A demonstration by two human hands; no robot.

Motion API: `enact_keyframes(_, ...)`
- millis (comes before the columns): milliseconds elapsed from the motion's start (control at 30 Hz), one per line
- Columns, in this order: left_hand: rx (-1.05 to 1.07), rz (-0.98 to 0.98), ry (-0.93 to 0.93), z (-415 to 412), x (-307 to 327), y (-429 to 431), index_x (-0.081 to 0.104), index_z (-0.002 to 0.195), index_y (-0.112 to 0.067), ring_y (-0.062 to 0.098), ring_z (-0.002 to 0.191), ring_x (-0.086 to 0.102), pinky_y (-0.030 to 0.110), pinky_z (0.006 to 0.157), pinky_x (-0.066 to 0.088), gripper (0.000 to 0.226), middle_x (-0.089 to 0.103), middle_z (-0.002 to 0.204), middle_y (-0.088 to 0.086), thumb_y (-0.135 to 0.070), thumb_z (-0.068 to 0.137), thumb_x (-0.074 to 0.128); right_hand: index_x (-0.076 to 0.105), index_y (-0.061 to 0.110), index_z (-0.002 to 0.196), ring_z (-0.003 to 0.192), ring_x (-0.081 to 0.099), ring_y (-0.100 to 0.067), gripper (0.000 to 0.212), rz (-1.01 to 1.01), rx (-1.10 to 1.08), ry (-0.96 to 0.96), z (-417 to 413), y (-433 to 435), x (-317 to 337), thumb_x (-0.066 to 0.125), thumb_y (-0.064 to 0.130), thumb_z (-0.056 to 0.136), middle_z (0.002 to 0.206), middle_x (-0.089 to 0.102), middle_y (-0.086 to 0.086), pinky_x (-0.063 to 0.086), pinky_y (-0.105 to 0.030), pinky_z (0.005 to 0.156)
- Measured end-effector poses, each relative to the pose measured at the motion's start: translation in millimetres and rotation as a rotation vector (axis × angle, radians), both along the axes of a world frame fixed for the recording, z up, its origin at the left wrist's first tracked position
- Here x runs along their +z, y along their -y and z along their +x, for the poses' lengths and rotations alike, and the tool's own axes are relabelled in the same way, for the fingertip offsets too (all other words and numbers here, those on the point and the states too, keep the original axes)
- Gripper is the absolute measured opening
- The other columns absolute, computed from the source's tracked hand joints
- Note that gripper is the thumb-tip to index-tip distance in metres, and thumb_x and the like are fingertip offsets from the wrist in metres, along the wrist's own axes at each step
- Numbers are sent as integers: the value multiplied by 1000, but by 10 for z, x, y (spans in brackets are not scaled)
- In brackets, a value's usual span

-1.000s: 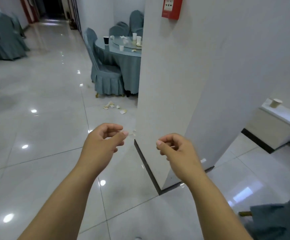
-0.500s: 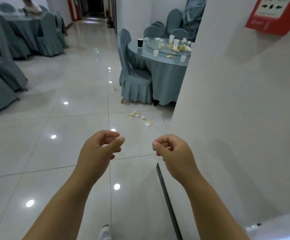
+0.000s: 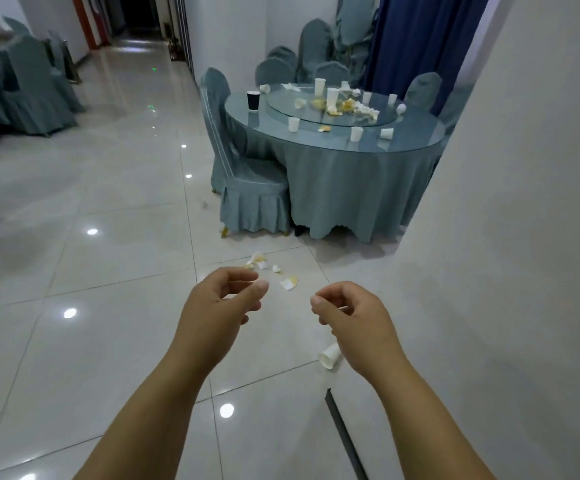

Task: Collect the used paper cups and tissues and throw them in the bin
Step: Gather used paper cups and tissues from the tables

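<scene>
Both hands hang in front of me over the tiled floor, fingers loosely curled and empty: my left hand (image 3: 221,299) and my right hand (image 3: 354,317). A white paper cup (image 3: 330,356) lies on its side on the floor just under my right hand. Torn tissue scraps (image 3: 271,270) are scattered on the floor beyond my hands. Ahead stands a round table (image 3: 333,168) with a blue cloth; on it are several white paper cups (image 3: 293,124), a black cup (image 3: 252,100) and crumpled tissues (image 3: 364,109). No bin is in view.
A covered chair (image 3: 243,178) stands at the table's left, more chairs behind it. A white wall corner (image 3: 489,237) rises on my right with a dark skirting strip (image 3: 345,441). Another clothed table with chairs (image 3: 21,95) stands far left. A corridor runs ahead.
I have moved round the wall corner toward the round table, which is nearer and fully in view. The fallen cup on the floor has come into sight. My hands keep the same loose pose.
</scene>
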State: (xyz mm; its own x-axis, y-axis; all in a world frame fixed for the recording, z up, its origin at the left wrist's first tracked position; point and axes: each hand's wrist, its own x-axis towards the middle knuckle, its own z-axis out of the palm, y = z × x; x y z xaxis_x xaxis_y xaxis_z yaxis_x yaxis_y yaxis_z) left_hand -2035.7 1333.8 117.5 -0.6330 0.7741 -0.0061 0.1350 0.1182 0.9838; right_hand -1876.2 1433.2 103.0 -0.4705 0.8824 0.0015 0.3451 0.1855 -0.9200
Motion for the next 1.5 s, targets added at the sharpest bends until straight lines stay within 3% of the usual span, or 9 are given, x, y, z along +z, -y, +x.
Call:
enact_keyframes(400,-20,21,-8,-1333,5,-2371,61,98,-25,16,86,67,34,77,56,12,69,97,1,-28,87,64,62,31,87,82,62,-8,3,26,-17,-23,-1369,-2326,127,62,34,89,84,66,11,49,-19,67)
enact_keyframes(567,13,44,10,-1903,-3,-3146,62,94,-28,13,81,68,30,73,56,9,69,93,-2,-29,86,64,65,27,86,84,64,-11,5,31,-42,-82,-1964,-3221,246,64,31,88,84,69,7,54,-27,74)
enact_keyframes(733,61,41,79,-2584,-91,-3956,64,95,-24,15,82,69,32,74,56,10,70,91,-1,-27,86,66,66,25,82,82,65,-14,6,37,-58,-72,-2566,-4050,202,65,28,87,82,69,5,54,-28,72)
enact_keyframes(967,-96,81,61,-3449,72,-5404,65,96,-19,18,82,68,34,75,56,13,70,88,1,-26,85,67,67,23,81,79,64,-15,7,54,-216,-88,-3253,-5206,241,67,27,86,80,68,4,56,-34,74)
enact_keyframes(1133,-199,94,89,-3730,102,-6389,66,95,-20,16,80,68,27,67,53,11,71,88,2,-25,86,67,66,26,81,81,64,-13,6,57,-370,-78,-3375,-5923,257,67,29,86,81,69,6,54,-30,73)
enact_keyframes(1333,-345,27,147,-3618,-106,-7469,68,92,-19,17,79,69,33,71,53,10,72,89,2,-23,83,71,67,24,86,79,64,-10,4,16,-512,-50,-3199,-6733,108,66,28,87,83,69,6,46,-18,63)
enact_keyframes(1500,-374,18,134,-3500,-233,-8409,68,92,-21,15,81,70,33,75,53,12,72,89,-1,-26,83,71,67,24,87,79,65,-12,5,10,-566,-65,-3010,-7637,-27,66,29,87,83,70,5,52,-25,69)
